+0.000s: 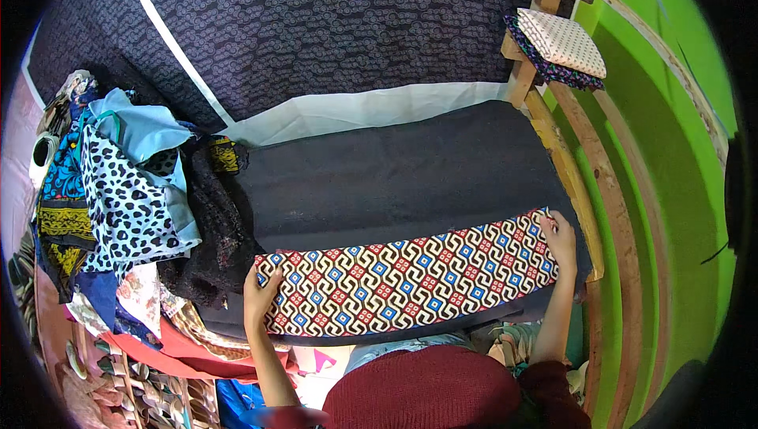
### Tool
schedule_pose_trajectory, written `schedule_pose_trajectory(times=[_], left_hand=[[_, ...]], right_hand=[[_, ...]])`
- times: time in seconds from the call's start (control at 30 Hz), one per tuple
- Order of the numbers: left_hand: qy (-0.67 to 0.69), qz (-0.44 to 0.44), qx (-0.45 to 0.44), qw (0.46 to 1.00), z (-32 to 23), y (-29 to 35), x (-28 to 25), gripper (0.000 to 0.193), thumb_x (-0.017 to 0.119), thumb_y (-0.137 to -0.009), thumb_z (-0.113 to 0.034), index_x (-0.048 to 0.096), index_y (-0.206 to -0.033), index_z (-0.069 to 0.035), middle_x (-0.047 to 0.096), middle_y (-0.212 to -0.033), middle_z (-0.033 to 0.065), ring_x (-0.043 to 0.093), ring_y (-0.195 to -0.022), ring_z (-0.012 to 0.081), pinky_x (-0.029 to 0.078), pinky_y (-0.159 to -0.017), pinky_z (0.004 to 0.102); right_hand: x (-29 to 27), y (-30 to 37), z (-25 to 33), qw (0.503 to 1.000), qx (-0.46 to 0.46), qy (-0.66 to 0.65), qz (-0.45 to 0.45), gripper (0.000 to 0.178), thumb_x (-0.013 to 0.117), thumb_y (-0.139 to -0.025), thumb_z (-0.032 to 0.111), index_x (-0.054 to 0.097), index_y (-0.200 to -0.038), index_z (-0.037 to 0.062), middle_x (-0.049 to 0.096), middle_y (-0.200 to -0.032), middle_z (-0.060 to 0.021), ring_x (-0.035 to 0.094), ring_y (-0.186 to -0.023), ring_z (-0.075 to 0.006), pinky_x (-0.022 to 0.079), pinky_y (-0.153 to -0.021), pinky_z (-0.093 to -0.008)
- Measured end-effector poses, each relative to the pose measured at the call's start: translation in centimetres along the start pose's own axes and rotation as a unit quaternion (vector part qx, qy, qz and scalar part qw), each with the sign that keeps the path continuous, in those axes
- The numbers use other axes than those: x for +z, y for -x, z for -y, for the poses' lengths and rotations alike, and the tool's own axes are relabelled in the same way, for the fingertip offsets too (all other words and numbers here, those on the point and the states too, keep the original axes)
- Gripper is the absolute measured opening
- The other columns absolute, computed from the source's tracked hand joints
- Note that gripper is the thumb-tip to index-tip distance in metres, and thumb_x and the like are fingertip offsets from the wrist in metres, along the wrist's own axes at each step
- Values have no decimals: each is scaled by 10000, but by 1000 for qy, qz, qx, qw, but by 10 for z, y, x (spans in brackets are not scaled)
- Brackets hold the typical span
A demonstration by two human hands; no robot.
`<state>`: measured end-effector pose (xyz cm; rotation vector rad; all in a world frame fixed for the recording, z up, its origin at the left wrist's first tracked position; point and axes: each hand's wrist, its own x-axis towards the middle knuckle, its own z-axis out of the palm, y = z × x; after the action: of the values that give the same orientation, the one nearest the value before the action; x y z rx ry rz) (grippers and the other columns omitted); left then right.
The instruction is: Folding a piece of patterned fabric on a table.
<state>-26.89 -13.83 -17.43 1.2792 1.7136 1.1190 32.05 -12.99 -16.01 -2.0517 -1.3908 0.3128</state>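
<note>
A long strip of patterned cloth [410, 279], folded and printed in red, blue, cream and black, lies stretched across a dark cloth-covered surface [395, 176]. At its left end my left hand [262, 291] grips the upper corner, thumb on top and the other fingers hidden. My right hand [559, 238] pinches the upper right corner of the same cloth, its fingertips partly under the edge. Between my two hands the cloth lies nearly flat, its right end farther from me than its left.
Heaped fabrics, including a spotted white-and-black cloth [126, 200] and a light blue piece [142, 125], lie at the left. Folded cloths [560, 42] rest on a wooden frame [608, 184] by the green wall [687, 216]. Dark patterned fabric [355, 26] hangs behind.
</note>
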Motion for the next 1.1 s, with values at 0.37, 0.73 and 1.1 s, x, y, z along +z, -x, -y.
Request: schedule_pose_trajectory(times=[0.37, 0.73, 1.1], left_hand=[[-223, -218, 64, 948, -8, -1, 33, 285, 541, -907, -245, 594, -839, 27, 616, -734, 211, 612, -654, 343, 443, -602, 400], [-251, -234, 56, 938, -15, 1, 35, 322, 490, -938, -291, 598, -895, 9, 639, -775, 219, 624, -714, 398, 457, -612, 436], [-291, -230, 51, 927, -6, 0, 33, 340, 480, -939, -327, 629, -956, -21, 664, -834, 192, 640, -775, 377, 480, -655, 435]], right_hand=[[29, 0, 0, 987, 0, 63, -150, 312, 665, -816, 320, 682, -915, 24, 653, -786, -179, 630, -723, -328, 474, -657, -380], [24, -5, 12, 986, 32, 103, -124, 265, 598, -864, 333, 649, -869, 73, 640, -752, -170, 614, -722, -372, 470, -627, -433], [31, -5, 11, 983, -33, 109, -144, 237, 600, -865, 264, 647, -896, 34, 631, -797, -135, 604, -762, -327, 469, -695, -394]])
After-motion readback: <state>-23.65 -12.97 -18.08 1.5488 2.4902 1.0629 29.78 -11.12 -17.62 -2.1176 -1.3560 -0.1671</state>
